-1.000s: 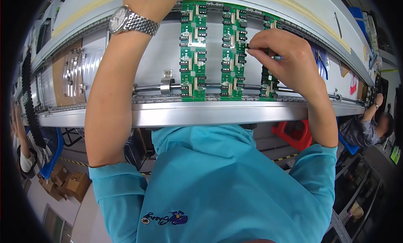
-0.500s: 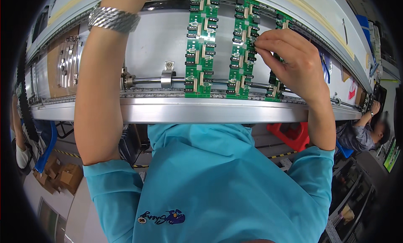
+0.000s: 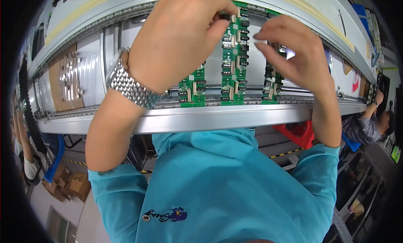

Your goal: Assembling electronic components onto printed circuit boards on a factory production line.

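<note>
1. Near the left end of the metal-railed conveyor frame [image 3: 218, 120], clear plastic tubes [image 3: 71, 81] lie side by side on a brown sheet.
2. A silver watch [image 3: 133, 87] circles the person's left wrist.
3. The left hand [image 3: 178, 39] reaches across toward the far edge, thumb and index finger bent close about a small black piece [image 3: 226, 16]; one cannot tell whether it is gripped or seated in a board.
4. Under that hand runs the left circuit board [image 3: 192, 90], green, mostly hidden, its near end at the frame's near edge.
5. The middle circuit board [image 3: 234, 66] spans from far edge to near edge, its far end beside the left fingertips.
6. The right hand [image 3: 308, 54] is slightly open, thumb and index fingertips apart, between the middle and right boards.
7. The right circuit board [image 3: 272, 90] lies partly behind it, near end showing.
</note>
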`<move>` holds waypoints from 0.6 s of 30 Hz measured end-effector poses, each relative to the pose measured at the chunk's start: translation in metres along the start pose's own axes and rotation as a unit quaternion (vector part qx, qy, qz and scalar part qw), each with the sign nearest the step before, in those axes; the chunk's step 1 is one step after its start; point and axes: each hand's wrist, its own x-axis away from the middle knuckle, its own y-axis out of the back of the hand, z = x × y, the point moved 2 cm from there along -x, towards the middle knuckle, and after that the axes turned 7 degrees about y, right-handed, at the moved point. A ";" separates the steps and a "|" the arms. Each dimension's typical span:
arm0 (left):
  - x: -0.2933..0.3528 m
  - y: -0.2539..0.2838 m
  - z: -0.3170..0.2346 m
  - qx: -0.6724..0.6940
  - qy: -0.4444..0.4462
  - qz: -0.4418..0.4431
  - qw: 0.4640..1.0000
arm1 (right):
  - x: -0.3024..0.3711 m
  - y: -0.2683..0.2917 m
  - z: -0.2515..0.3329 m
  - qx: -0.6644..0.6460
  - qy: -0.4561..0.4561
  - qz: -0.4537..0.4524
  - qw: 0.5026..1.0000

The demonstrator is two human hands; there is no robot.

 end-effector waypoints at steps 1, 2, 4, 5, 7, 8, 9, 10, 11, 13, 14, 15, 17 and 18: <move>0.002 -0.001 -0.004 0.040 0.023 0.007 0.999 | -0.005 0.003 -0.007 -0.037 -0.012 -0.003 0.999; 0.002 -0.003 -0.005 0.079 0.047 0.015 0.996 | -0.009 0.005 -0.018 -0.075 -0.023 -0.007 0.997; 0.004 -0.005 -0.003 0.003 0.017 0.014 1.000 | -0.016 -0.002 -0.071 -0.027 -0.116 0.051 0.992; 0.007 -0.006 0.003 -0.064 -0.011 0.002 0.998 | -0.024 0.001 -0.069 -0.032 -0.121 0.041 0.991; 0.008 -0.011 0.007 -0.193 -0.075 -0.019 0.978 | -0.061 0.014 -0.060 -0.009 -0.128 0.031 0.991; 0.007 -0.014 0.007 -0.201 -0.079 -0.008 0.976 | -0.081 0.017 -0.056 0.001 -0.132 0.025 0.991; 0.002 -0.020 0.003 -0.204 -0.094 -0.002 0.974 | -0.090 0.023 -0.053 0.020 -0.143 0.019 0.989; 0.003 -0.022 0.002 -0.214 -0.098 0.003 0.972 | -0.099 0.014 -0.058 0.038 -0.110 -0.016 0.993; 0.003 -0.024 0.001 -0.222 -0.103 0.008 0.970 | -0.102 0.002 -0.066 0.056 -0.069 -0.059 0.994; 0.005 -0.025 0.003 -0.236 -0.106 0.018 0.966 | -0.110 -0.013 -0.069 0.070 -0.031 -0.107 0.991; 0.005 -0.026 0.004 -0.241 -0.103 0.019 0.965 | -0.116 -0.015 -0.069 0.071 -0.033 -0.097 0.992; 0.005 -0.027 0.004 -0.244 -0.099 0.017 0.964 | -0.121 -0.016 -0.069 0.074 -0.034 -0.084 0.993; 0.005 -0.027 0.004 -0.250 -0.092 0.011 0.964 | -0.126 -0.016 -0.071 0.080 -0.033 -0.056 0.995; 0.005 -0.028 0.004 -0.249 -0.092 0.013 0.964 | -0.125 -0.015 -0.071 0.079 -0.034 -0.056 0.995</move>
